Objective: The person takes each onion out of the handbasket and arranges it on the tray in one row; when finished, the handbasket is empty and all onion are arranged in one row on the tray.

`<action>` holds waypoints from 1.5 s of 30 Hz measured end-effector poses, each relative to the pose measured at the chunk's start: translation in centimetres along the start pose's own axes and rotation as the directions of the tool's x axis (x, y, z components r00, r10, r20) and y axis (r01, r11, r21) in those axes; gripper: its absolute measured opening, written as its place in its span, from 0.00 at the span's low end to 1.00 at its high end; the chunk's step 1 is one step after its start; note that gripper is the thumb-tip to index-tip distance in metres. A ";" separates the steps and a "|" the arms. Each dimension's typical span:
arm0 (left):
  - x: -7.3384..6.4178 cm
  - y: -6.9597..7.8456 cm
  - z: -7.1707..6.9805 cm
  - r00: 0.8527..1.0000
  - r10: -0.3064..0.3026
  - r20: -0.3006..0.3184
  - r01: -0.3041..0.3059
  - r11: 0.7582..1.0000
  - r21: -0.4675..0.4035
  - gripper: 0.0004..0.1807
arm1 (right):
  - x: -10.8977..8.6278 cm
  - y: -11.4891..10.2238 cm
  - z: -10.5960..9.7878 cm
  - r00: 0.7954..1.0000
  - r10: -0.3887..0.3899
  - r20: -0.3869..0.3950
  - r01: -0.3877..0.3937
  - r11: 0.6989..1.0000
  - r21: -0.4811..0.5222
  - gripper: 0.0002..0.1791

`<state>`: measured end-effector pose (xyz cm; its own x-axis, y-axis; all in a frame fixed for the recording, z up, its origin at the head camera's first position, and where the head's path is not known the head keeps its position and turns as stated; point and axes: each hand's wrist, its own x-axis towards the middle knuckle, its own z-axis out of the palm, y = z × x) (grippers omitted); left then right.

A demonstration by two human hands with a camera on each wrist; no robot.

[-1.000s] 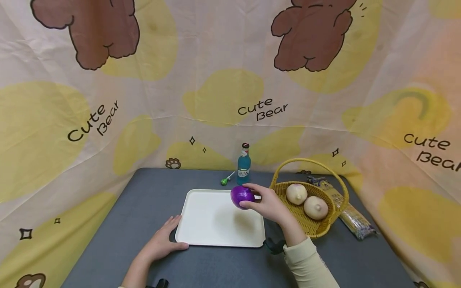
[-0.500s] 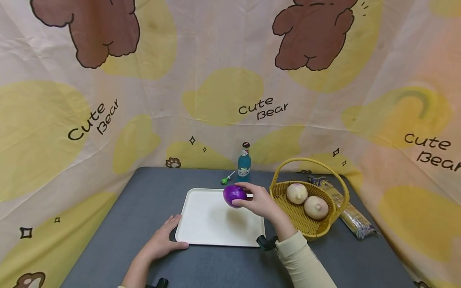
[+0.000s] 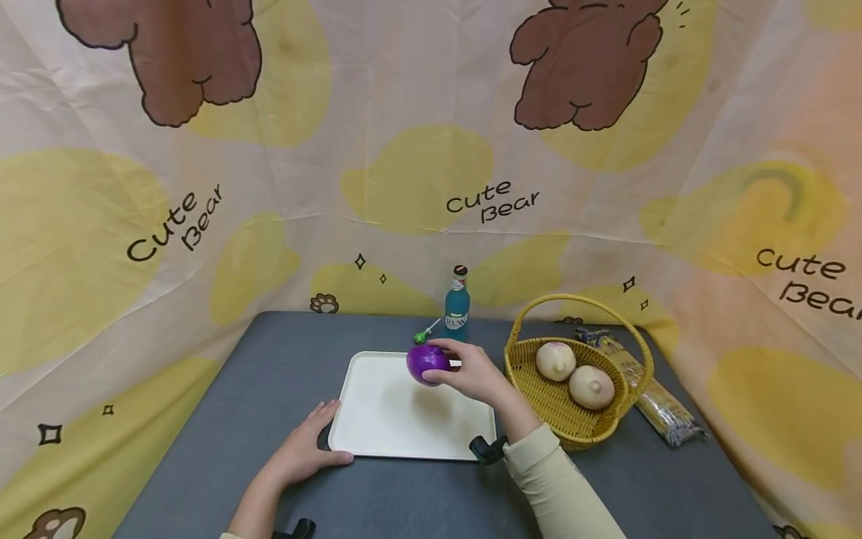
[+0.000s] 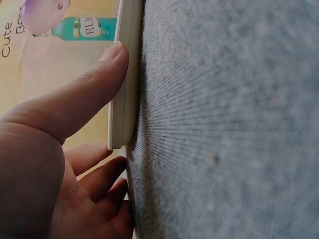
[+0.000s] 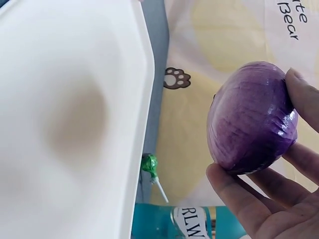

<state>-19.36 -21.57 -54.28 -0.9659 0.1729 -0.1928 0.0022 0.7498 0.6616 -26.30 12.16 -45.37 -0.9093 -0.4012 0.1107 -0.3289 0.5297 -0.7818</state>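
My right hand (image 3: pixel 474 372) pinches a purple onion (image 3: pixel 426 365) between thumb and fingers, holding it in the air over the white tray (image 3: pixel 377 427). In the right wrist view the onion (image 5: pixel 251 119) is glossy, paler at one side, with fingertips and thumb at its sides. A soft shadow falls on the tray below. At the tray's near left corner lies my left hand (image 3: pixel 303 449), thumb along the near edge and the other fingers stretched along the left side. The left wrist view shows the thumb (image 4: pixel 94 84) against the tray's rim (image 4: pixel 122 109).
Right of the tray stands a yellow wicker basket (image 3: pixel 521 374) with two pale round vegetables (image 3: pixel 555 361). Behind it lies a clear packet (image 3: pixel 667 412). A blue bottle (image 3: pixel 456 303) and a green lollipop (image 3: pixel 421 337) are behind the tray on the grey table (image 3: pixel 222 419).
My right hand has carried the purple onion leftward over the tray, its shadow moving along with it. The left hand and the tray stay where they were.
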 end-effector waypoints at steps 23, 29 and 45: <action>0.2 -0.1 0.0 1.000 -0.003 0.011 0.003 1.000 0.009 0.62 | 3.3 1.0 3.4 1.000 0.029 -0.002 -0.029 0.996 0.082 0.35; 0.3 -0.1 0.2 1.000 -0.020 0.014 0.020 1.000 0.005 0.63 | 3.9 0.9 4.6 0.999 0.052 0.000 -0.051 0.992 0.114 0.35; 0.0 0.0 0.2 1.000 0.000 0.002 0.000 1.000 0.007 0.62 | 5.5 0.2 8.6 0.998 0.046 0.047 -0.050 0.993 0.109 0.35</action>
<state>-19.33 -21.45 -54.47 -0.9654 0.1743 -0.1942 0.0042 0.7545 0.6563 -29.16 3.66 -50.22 -0.9104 -0.4112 0.0461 -0.2529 0.4648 -0.8485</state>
